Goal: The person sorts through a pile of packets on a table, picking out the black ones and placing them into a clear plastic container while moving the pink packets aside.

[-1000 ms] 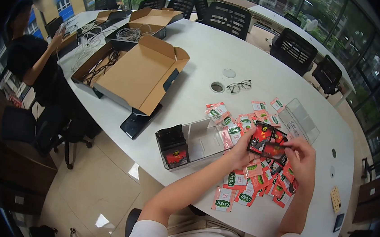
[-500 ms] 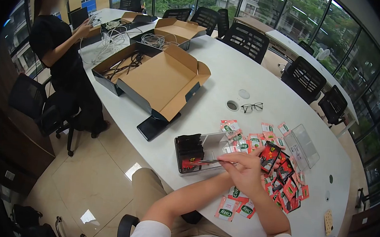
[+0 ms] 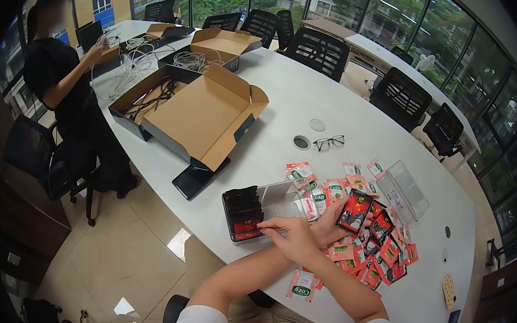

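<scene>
A clear plastic box (image 3: 280, 195) stands in front of me, with a row of black-and-red sachets (image 3: 242, 204) upright in its left part. My right hand (image 3: 292, 235) crosses over my left forearm and pinches the edge of a black-and-red sachet (image 3: 245, 227) at the near end of that row. Right of the box, my left hand (image 3: 327, 224) holds another black-and-red sachet (image 3: 355, 210), its printed face up; whether more lie beneath cannot be seen. Around and under that hand spreads a pile of pink-and-white Cozy sachets (image 3: 342, 250) mixed with black-and-red ones.
A clear lid (image 3: 403, 192) lies beyond the pile. Eyeglasses (image 3: 329, 144) rest near a round cable hole (image 3: 301, 142). Left are a black phone-like device (image 3: 198, 179) and an open cardboard box (image 3: 207, 117) with cables. A person (image 3: 63, 77) stands at the far left.
My right hand has moved left and down, bringing its sachet into the row in the box. My left hand still holds its sachet. The whole view has shifted slightly.
</scene>
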`<state>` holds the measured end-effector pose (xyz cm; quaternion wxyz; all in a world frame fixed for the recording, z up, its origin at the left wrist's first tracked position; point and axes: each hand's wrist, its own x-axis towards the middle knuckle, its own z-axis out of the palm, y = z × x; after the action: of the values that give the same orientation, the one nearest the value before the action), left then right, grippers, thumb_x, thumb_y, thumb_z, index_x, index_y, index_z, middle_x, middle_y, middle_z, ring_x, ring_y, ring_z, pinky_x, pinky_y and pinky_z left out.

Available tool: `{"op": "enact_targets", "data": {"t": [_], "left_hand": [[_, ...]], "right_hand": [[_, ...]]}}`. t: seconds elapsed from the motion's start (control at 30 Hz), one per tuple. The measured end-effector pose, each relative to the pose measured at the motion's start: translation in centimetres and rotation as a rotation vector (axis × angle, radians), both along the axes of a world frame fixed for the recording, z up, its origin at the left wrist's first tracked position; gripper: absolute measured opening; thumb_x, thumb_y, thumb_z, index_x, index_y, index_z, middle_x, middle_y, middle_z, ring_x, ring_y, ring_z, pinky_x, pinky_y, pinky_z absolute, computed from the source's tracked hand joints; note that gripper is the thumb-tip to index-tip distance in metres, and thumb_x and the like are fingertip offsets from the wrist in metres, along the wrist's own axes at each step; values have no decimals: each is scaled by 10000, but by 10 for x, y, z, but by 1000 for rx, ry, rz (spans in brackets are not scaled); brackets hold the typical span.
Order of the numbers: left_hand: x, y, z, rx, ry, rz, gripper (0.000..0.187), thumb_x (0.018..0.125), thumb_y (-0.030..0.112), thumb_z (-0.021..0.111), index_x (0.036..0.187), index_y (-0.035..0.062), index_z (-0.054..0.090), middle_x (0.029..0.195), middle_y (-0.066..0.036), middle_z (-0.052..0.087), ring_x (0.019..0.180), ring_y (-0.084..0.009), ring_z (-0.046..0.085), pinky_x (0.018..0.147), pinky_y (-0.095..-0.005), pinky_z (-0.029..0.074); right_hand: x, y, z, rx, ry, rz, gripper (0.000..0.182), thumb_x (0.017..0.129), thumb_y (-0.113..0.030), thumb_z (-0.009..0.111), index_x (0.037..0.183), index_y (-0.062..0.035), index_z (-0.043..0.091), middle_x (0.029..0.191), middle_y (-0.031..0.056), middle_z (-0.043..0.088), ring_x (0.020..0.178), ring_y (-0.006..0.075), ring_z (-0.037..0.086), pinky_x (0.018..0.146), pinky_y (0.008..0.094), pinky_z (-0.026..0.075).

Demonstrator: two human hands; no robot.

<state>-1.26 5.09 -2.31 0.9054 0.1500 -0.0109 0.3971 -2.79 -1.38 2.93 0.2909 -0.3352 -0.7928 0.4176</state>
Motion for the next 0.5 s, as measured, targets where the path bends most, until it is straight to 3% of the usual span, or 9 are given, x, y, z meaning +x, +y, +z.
{"op": "enact_targets", "data": {"t": [0.1,0.17,0.27,0.3,0.37,0.5], "left_hand": [[-3,-2,7,-26,21,19,569,1042,428,384,1378,-28,442,1224,-189,639,1086,-285,651,883,-423,539],[-5,-4,15,-77,74,60,553,1042,400,404,1388,-31,438,1201,-185,663,1083,-276,665,852,-398,548],[2,1,-1,-20,125,47,520,1005,279,458,1404,-51,419,1203,-189,661,1101,-265,650,888,-388,534],[2,-2,1,55,211,124,554,950,158,493,1458,-26,368,1266,-182,631,1100,-247,644,911,-385,522],[0,-2,-9,76,126,89,491,930,51,480,1414,5,413,1301,-180,604,1159,-274,625,969,-390,519],[12,-2,-24,-13,300,100,492,913,18,489,1398,26,409,1352,-159,568,1104,-235,644,886,-360,549]], "right_hand": [[-1,-7,1,-20,32,-22,270,885,-67,666,1151,-23,676,1022,154,730,937,294,713,808,357,552],[6,-14,3,146,37,-30,330,874,-69,674,1202,-40,651,1100,159,706,1018,317,680,873,390,530],[26,-13,15,290,64,-54,393,846,-66,694,1234,-65,633,1192,161,667,1100,343,634,946,427,495],[35,-13,20,317,75,-69,410,834,-64,701,1238,-73,631,1219,160,654,1121,350,620,966,436,484],[56,-9,32,416,43,-178,404,814,-54,712,1211,-68,641,1207,158,659,1100,341,630,952,426,491],[106,2,48,520,52,-440,347,801,30,677,1142,-27,651,1184,147,655,1090,284,626,955,374,483]]}}
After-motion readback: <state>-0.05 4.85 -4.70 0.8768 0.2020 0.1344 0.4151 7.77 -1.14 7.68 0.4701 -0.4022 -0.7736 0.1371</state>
